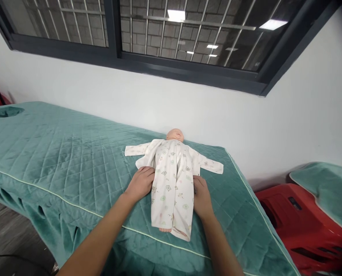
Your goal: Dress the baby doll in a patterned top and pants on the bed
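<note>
A baby doll lies on its back on a green quilted bed cover, head toward the wall. Its white printed long-sleeved top has both sleeves spread out sideways. White baby pants with the same small print cover the doll's front from the chest down, and toes show at one leg's hem. My left hand is closed at the left side of the pants, fingertips partly hidden by cloth. At the opposite side, my right hand has its fingers curled on the pants' edge.
A white wall and a dark-framed window with bars outside stand behind the bed. A face hole is at the bed's far left. On the right is a red plastic chair with green cloth over it.
</note>
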A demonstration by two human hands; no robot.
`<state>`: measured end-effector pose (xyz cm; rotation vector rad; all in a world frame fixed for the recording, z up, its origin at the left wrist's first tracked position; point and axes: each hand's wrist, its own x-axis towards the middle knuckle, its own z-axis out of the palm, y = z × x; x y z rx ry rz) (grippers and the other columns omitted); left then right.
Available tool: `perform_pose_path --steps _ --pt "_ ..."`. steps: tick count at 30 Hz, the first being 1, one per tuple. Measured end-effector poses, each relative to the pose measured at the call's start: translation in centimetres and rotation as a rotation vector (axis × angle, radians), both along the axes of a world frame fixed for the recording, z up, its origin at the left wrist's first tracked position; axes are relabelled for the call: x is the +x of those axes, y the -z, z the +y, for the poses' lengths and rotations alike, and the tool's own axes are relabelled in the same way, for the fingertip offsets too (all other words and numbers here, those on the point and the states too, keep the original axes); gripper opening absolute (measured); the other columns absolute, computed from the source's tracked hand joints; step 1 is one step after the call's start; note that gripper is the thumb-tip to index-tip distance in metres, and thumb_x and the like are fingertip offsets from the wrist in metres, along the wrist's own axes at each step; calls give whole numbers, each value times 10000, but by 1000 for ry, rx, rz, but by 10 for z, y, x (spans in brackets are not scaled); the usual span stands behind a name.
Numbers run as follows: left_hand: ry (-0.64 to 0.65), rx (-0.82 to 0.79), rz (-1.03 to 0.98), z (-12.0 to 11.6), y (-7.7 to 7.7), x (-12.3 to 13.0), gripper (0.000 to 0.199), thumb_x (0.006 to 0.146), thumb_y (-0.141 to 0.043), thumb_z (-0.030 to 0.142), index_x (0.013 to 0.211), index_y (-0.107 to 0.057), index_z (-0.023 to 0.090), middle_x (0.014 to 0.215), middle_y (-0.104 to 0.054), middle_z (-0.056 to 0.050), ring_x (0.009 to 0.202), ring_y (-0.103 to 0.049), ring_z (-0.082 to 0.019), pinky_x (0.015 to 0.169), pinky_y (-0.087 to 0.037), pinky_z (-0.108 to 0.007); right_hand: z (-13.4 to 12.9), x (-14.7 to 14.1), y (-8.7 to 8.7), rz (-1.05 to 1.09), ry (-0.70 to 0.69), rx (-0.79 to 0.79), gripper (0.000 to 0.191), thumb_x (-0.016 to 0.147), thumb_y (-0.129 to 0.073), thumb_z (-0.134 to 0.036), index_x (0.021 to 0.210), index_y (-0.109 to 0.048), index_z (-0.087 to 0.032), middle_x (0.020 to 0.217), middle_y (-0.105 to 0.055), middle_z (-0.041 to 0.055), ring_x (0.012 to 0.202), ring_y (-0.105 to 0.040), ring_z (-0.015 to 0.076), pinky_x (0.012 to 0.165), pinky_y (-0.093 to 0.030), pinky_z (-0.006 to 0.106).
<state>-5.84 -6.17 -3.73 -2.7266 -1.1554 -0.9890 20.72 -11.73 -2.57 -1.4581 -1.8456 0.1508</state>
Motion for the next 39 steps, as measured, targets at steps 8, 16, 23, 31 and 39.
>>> perform_pose_path --steps 8,16,23,31,39 --pt "-30 -43 37 -2 -4 0 163 855 -498 113 784 -621 193 824 -605 -48 843 -535 -208 832 -432 -368 -2 -1 2 -42 43 -46 156 859 -524 -223 946 -650 -191 1102 -635 97 1029 -518 249 916 -424 401" --pt "-173 -151 -193 -1 5 -4 245 868 -456 138 1050 -608 199 954 -643 -60 931 -571 -228 878 -452 -382 -8 0 13 57 197 -32 208 925 -463 -318 813 -604 -214 1039 -645 88 1007 -524 247 914 -412 407" --pt "-730 -247 -273 14 22 -8 413 876 -549 381 1223 -547 156 1225 -609 -150 1194 -517 -335 1028 -391 -490 -10 7 12 366 394 -18 339 937 -433 -447 967 -634 -176 1031 -659 111 962 -579 244 880 -437 406" --pt "-958 -245 -182 27 24 -6 521 829 -587 529 1128 -588 103 1517 -350 -254 1399 -334 -384 1143 -218 -592 -13 22 13 1244 409 133 289 836 -599 -496 869 -588 -210 1001 -706 29 893 -663 165 858 -539 352" --pt "-806 -300 -302 37 22 -25 186 868 -555 358 809 -631 199 1321 -593 -134 1283 -490 -332 1135 -235 -583 -14 30 6 1564 313 61 240 759 -727 -345 760 -523 -219 775 -697 -10 753 -691 126 727 -593 266"
